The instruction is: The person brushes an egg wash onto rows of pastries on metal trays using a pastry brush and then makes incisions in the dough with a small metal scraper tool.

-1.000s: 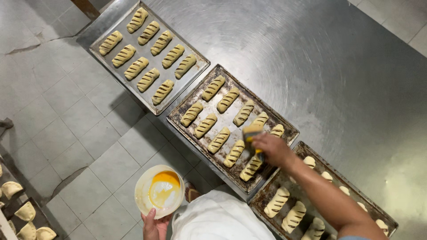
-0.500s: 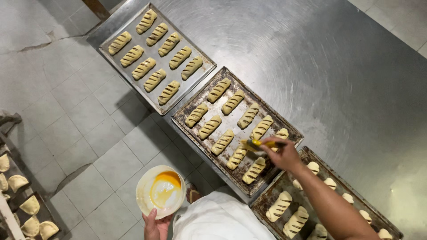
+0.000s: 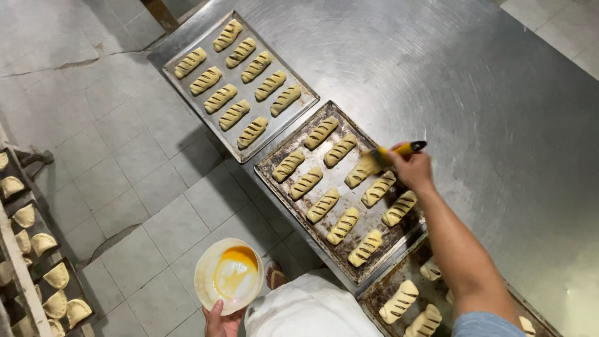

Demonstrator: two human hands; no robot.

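**Brush on pastry, bowl held low**

Underneath everything, a broad steel table, scuffed in circular swirls, running from upper middle to the right edge. Left of it, grey tiled floor, cracked near the top left. On the table, three baking trays in a diagonal row: a clean pale tray at the top with nine slashed dough rolls, a darker, stained middle tray with ten, and a third dark tray partly cut off at the bottom right. At the far left edge, a rack loaded with folded, crimped pastries. Bottom centre, a white apron, and just beside it the toe of a sandal on the tiles.

Over the middle tray, right hand closed around a yellow-handled pastry brush, black cap pointing right, bristles pressed flat on a slashed roll in the row nearest the far rim. Forearm reaching in from the bottom right, blue sleeve at the frame edge.

Off the table, above the floor, left hand gripping the near rim of a white bowl from below, thumb over the edge, other fingers hidden. Inside, a pool of yellow egg wash

No packages, labels or signs in view
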